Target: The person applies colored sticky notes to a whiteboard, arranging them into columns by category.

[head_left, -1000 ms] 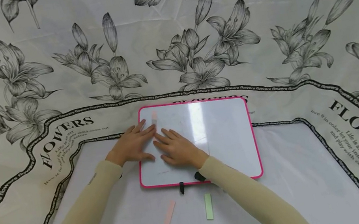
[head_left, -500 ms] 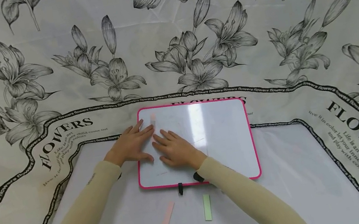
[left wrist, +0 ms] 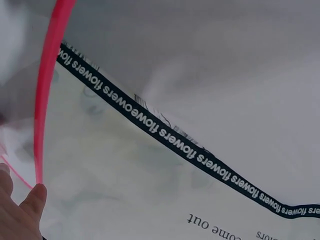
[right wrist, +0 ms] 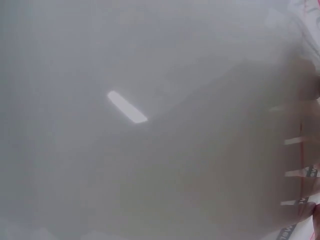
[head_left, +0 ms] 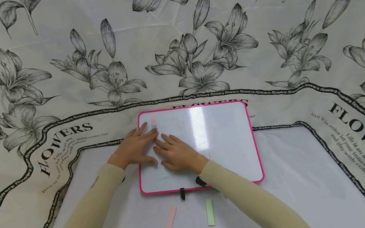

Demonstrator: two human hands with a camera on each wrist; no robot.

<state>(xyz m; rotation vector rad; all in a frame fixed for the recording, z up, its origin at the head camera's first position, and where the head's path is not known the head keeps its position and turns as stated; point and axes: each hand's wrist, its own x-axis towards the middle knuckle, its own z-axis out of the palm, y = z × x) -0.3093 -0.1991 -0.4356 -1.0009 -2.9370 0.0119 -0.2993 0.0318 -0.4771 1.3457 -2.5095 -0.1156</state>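
Note:
A whiteboard (head_left: 226,143) with a bright pink frame lies on the white table. Near its upper left corner is a faint pink strip (head_left: 153,121), whose lower end reaches my left fingertips. My left hand (head_left: 135,146) rests over the board's left edge, fingers spread. Beside it, my right hand (head_left: 179,151) lies on the board with its fingers extended, pointing to the upper left. Whether either hand covers part of the strip, I cannot tell. The left wrist view catches the left fingertips by the pink frame (left wrist: 44,100). Mostly glossy board surface (right wrist: 125,165) fills the right wrist view.
Two loose strips, one pink (head_left: 170,220) and one green (head_left: 209,212), lie in front of the board. A small black clip-like piece (head_left: 182,194) sits at its front edge. Behind it, the cloth (head_left: 99,79) bears printed flowers and lettering.
The head view has shifted slightly, so the whole scene sits a little lower and further left. Both hands stay in about the same place on the board.

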